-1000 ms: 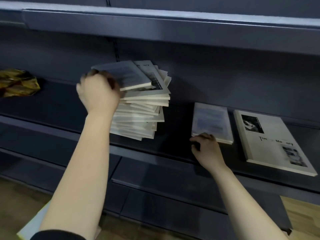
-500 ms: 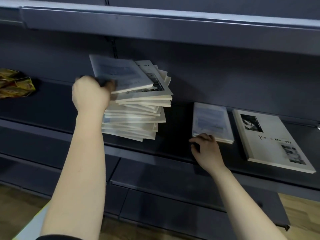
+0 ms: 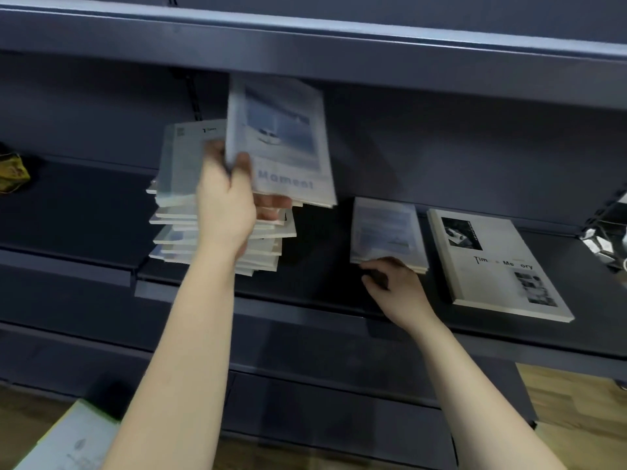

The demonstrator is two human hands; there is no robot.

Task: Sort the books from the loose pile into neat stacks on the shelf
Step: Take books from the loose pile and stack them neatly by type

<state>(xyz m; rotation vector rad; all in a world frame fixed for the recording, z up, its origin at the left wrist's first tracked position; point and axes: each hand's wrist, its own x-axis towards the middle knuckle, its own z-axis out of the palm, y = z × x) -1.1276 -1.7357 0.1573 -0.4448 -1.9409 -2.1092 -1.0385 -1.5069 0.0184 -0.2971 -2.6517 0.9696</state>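
Note:
A loose pile of pale books (image 3: 176, 212) stands on the dark shelf (image 3: 322, 286), left of centre. My left hand (image 3: 230, 205) grips a light blue book titled "Moment" (image 3: 285, 144), tilted up above the pile's right side. To the right lies a small stack of the same light blue books (image 3: 386, 228). My right hand (image 3: 397, 286) rests at that stack's near edge, fingers curled against it. Further right lies a large white book (image 3: 488, 259) with a black photo on its cover.
The upper shelf's (image 3: 305, 49) front edge hangs low over the raised book. A yellow crumpled object (image 3: 13, 171) sits at the far left of the shelf. A shiny metallic object (image 3: 607, 242) is at the right edge. A pale box (image 3: 68, 442) lies on the floor.
My left hand has lifted the top light blue book off the pile and swung it up and to the right. My right hand has stayed at the small stack.

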